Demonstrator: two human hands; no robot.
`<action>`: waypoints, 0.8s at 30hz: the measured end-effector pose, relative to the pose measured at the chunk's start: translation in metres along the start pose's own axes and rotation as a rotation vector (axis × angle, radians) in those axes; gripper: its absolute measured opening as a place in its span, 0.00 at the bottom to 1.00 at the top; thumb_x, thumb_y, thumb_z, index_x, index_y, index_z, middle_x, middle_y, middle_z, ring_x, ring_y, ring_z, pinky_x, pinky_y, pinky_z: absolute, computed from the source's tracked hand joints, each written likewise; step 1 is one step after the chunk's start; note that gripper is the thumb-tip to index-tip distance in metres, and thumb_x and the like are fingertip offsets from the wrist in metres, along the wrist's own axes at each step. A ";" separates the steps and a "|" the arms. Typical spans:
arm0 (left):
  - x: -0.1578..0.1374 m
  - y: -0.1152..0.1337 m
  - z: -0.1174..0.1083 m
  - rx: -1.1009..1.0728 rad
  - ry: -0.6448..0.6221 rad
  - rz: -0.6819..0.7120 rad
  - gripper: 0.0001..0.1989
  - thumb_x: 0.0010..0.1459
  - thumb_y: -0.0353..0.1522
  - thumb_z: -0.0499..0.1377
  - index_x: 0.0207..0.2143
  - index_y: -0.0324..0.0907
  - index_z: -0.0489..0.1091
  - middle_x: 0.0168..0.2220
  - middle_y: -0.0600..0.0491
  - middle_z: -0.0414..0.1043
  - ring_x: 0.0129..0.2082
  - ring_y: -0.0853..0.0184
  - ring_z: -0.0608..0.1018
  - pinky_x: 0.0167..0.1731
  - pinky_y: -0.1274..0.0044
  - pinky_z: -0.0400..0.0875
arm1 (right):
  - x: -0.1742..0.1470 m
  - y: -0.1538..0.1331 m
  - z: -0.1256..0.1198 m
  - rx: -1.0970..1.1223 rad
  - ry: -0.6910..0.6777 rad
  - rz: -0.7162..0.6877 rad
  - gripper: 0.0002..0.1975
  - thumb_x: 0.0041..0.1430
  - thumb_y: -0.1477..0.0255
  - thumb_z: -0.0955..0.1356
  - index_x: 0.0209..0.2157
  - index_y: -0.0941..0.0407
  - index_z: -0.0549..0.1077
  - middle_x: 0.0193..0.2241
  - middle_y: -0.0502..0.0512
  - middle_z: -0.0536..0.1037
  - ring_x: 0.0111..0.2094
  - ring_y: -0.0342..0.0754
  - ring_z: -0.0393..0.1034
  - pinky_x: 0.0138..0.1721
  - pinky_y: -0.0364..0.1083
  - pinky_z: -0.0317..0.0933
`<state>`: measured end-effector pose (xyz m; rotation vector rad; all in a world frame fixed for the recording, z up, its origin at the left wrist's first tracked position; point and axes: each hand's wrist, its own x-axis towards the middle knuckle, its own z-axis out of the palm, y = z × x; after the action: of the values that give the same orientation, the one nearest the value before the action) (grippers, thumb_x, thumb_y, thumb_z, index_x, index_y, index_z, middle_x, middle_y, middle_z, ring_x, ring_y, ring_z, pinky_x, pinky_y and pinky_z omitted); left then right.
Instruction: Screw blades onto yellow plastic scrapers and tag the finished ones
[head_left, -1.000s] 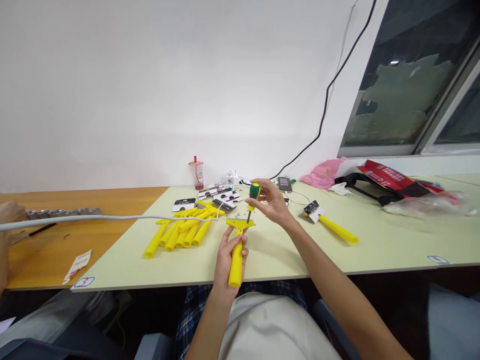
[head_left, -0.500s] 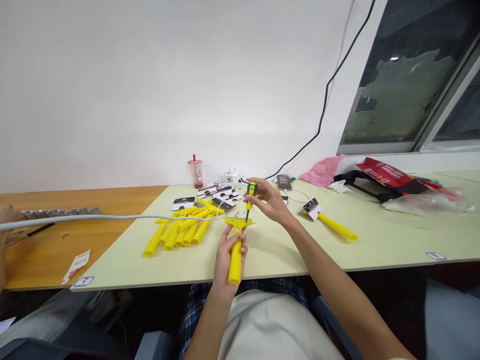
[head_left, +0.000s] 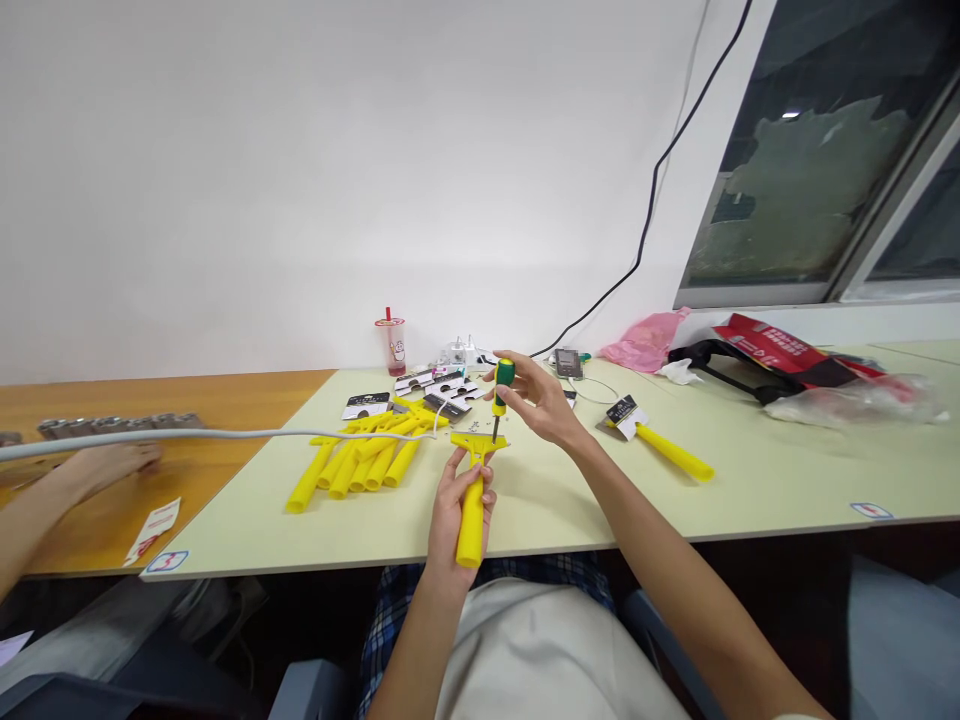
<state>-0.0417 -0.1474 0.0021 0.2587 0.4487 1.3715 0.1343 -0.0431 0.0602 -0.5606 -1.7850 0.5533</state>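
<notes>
My left hand is wrapped round the tubular handle of a yellow scraper, its wide head pointing away from me. In my right hand is a screwdriver with a green and yellow handle, pinched upright between the fingers. The screwdriver's tip meets the right part of the scraper head; any screw under it is too small to make out. Left of my hands lies a pile of yellow scrapers. Another yellow scraper with a black and white card lies to the right.
Black and white cards and a cup with a red straw stand toward the wall. A white cable crosses at left. A co-worker's hand is over the wooden table. At right lies a red and black package.
The screwdriver's handle has turned in my right fingers, showing more green. My left hand and scraper have barely moved. The co-worker's hand has reached in from the left edge.
</notes>
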 end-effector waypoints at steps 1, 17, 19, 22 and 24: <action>0.000 0.000 0.000 0.000 0.004 -0.002 0.31 0.68 0.17 0.57 0.69 0.46 0.60 0.61 0.36 0.76 0.33 0.75 0.81 0.24 0.86 0.72 | 0.000 0.002 0.000 0.005 0.013 0.005 0.28 0.70 0.54 0.75 0.66 0.45 0.72 0.47 0.55 0.82 0.41 0.51 0.83 0.44 0.51 0.80; -0.001 0.002 0.003 -0.018 0.005 -0.073 0.31 0.67 0.16 0.56 0.68 0.43 0.63 0.61 0.35 0.75 0.32 0.75 0.81 0.24 0.87 0.71 | 0.005 -0.010 0.002 -0.256 0.199 -0.133 0.25 0.56 0.47 0.82 0.39 0.51 0.77 0.33 0.51 0.75 0.29 0.45 0.63 0.28 0.44 0.62; 0.000 0.001 0.002 -0.008 0.000 -0.052 0.31 0.66 0.16 0.56 0.68 0.44 0.62 0.62 0.34 0.74 0.32 0.75 0.81 0.24 0.86 0.71 | 0.005 -0.011 0.002 -0.315 0.243 -0.163 0.26 0.56 0.46 0.81 0.36 0.52 0.75 0.30 0.49 0.73 0.28 0.44 0.61 0.27 0.45 0.59; 0.001 0.001 0.000 0.006 -0.002 -0.021 0.33 0.65 0.16 0.58 0.69 0.44 0.62 0.63 0.34 0.74 0.32 0.75 0.81 0.24 0.86 0.71 | 0.005 -0.011 0.002 -0.399 0.298 -0.180 0.27 0.58 0.46 0.81 0.32 0.52 0.70 0.25 0.45 0.69 0.25 0.43 0.57 0.26 0.45 0.55; 0.001 0.001 0.000 0.010 -0.001 -0.017 0.34 0.64 0.16 0.58 0.69 0.44 0.62 0.64 0.34 0.73 0.32 0.75 0.81 0.24 0.86 0.71 | 0.005 -0.011 0.001 -0.444 0.325 -0.172 0.29 0.59 0.45 0.79 0.29 0.51 0.67 0.22 0.44 0.65 0.23 0.43 0.56 0.26 0.46 0.54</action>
<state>-0.0429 -0.1458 0.0022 0.2635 0.4563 1.3526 0.1309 -0.0486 0.0701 -0.7431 -1.6236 -0.0604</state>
